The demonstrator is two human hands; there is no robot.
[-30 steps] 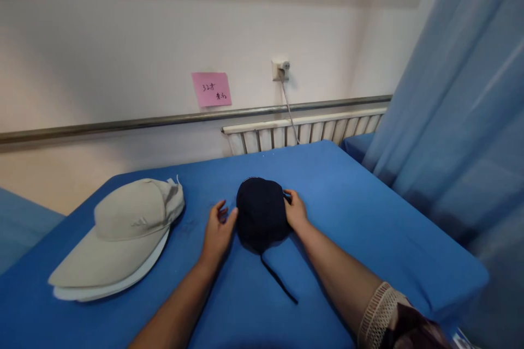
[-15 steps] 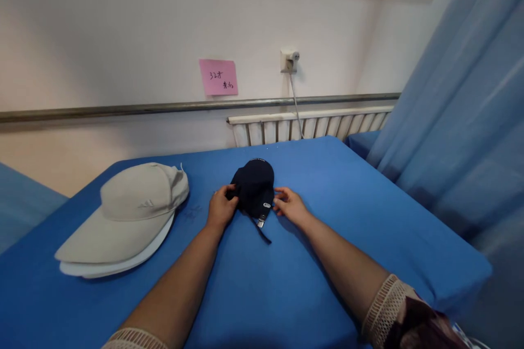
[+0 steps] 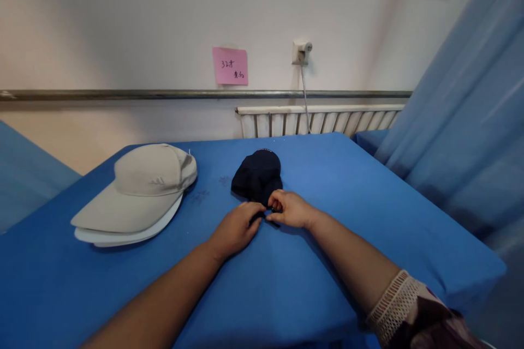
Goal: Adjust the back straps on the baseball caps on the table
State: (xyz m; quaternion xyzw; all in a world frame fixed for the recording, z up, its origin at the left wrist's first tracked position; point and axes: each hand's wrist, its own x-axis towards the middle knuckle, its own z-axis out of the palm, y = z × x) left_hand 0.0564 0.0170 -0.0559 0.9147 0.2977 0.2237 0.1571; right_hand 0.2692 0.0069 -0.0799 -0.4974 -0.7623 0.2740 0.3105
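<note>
A dark navy cap (image 3: 257,174) lies on the blue-covered table (image 3: 327,283), its back strap towards me. At the strap's near end, my left hand (image 3: 239,229) is closed, thumb and fingers pinching the dark strap. Just to its right, my right hand (image 3: 290,209) pinches the strap (image 3: 273,223) by the buckle, which the fingers mostly hide. The two hands' fingertips almost meet. Further left on the table sits a beige cap (image 3: 143,174), resting on top of one or more white-brimmed caps (image 3: 131,239).
Behind the table a metal rail (image 3: 164,95) runs along the wall above a white radiator (image 3: 286,120). A cord hangs from a plug in the socket (image 3: 301,53). A pink note (image 3: 230,66) is stuck to the wall. Blue curtains (image 3: 462,120) hang at the right.
The navy cap has been turned so its strap and buckle point towards me. Both hands have moved from the cap's sides to its strap and now pinch it close together.
</note>
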